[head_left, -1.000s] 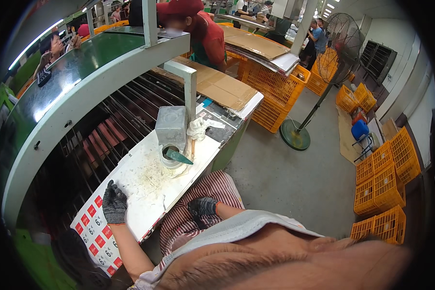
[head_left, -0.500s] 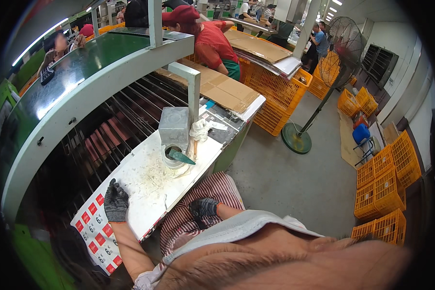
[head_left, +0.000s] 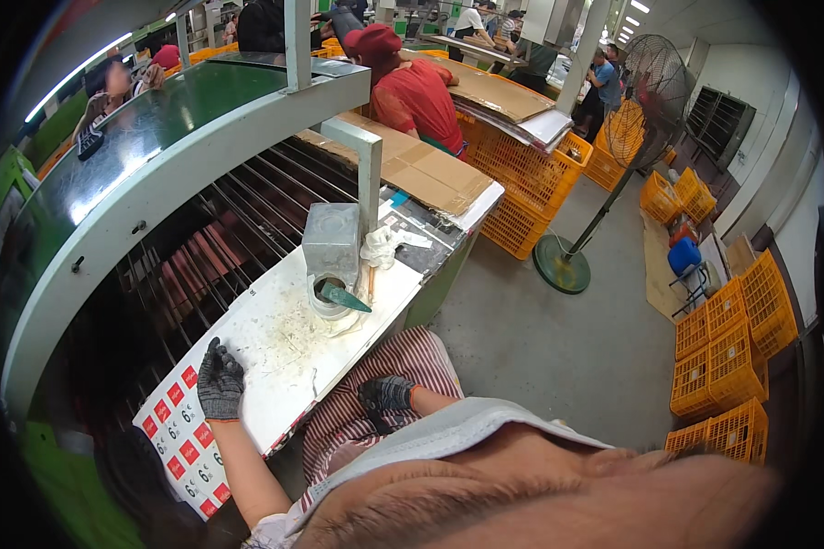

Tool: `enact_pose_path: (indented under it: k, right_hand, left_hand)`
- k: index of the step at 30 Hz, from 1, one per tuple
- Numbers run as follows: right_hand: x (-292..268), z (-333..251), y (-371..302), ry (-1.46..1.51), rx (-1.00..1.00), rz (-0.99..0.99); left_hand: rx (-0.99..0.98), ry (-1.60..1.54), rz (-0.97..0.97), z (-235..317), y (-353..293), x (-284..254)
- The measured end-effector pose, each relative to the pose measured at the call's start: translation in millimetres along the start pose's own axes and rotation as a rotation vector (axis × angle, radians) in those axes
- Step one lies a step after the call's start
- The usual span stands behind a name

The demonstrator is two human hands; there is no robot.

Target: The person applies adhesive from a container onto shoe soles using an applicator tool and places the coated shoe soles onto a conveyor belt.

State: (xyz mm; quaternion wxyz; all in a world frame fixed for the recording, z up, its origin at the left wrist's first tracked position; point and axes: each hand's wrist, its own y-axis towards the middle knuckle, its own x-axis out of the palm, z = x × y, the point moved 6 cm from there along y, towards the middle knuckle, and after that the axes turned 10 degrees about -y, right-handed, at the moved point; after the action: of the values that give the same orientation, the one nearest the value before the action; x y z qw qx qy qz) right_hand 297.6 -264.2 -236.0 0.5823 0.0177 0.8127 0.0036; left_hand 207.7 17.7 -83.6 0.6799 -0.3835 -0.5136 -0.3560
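Observation:
My left hand (head_left: 220, 382), in a dark grey knit glove, rests at the left part of a white board (head_left: 274, 384). Its fingers are loosely bent and apart, holding nothing. Beside it the board's end carries a red and white printed sheet (head_left: 188, 448). On my lap, against a red-and-white striped cloth (head_left: 421, 357), lies my right hand (head_left: 389, 393) in a similar glove, its fingers loosely spread with nothing visible in them. Farther up the board stand a grey block-shaped container (head_left: 330, 236) and a small round pot (head_left: 325, 306) with a green pointed scraper-like tool (head_left: 346, 297) across it.
Pale scraps litter the board; a crumpled white cloth (head_left: 382, 245) lies near the container. Metal rods (head_left: 233, 238) run under a curved frame (head_left: 169, 169) at left. A person in red (head_left: 421, 101) leans beyond the cardboard (head_left: 421, 165). Orange crates (head_left: 522, 188) and a fan (head_left: 650, 91) stand right.
The person in red has shifted and raised the upper body a little. Both my hands stay where they were.

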Motion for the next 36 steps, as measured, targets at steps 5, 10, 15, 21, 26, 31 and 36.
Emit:
enact_pose_path:
  k: [5, 10, 15, 21, 26, 31, 36]
  right_hand:
    - [-7.1, 1.0, 0.9, 0.156, 0.156, -0.13]
    - [-8.6, -2.2, 1.2, 0.137, 0.113, -0.107]
    - [-11.6, -6.4, 3.0, 0.064, 0.047, -0.105]
    - [-9.4, -8.3, 3.7, -0.043, 0.014, -0.102]
    - [-7.4, -4.5, -0.8, 0.082, 0.037, -0.064]
    - [-6.9, -3.7, 0.3, 0.08, 0.042, -0.056]
    - [-6.5, -3.0, 2.3, 0.017, 0.075, -0.163]
  left_hand:
    - [-0.018, 0.005, 0.0, 4.5, 0.6, -3.9]
    - [-0.006, 0.011, 0.005, 3.7, 3.1, -5.7]
    - [-0.032, -0.002, -0.027, 4.7, 3.8, -6.0]
    - [-0.038, -0.013, -0.07, 3.8, 1.5, -1.6]
    - [-0.033, -0.006, -0.043, 2.7, 3.3, -3.9]
    - [-0.035, 0.005, -0.051, 4.2, 3.2, -5.2]
    - [-0.007, -0.001, 0.0, 2.5, 0.4, -1.0]
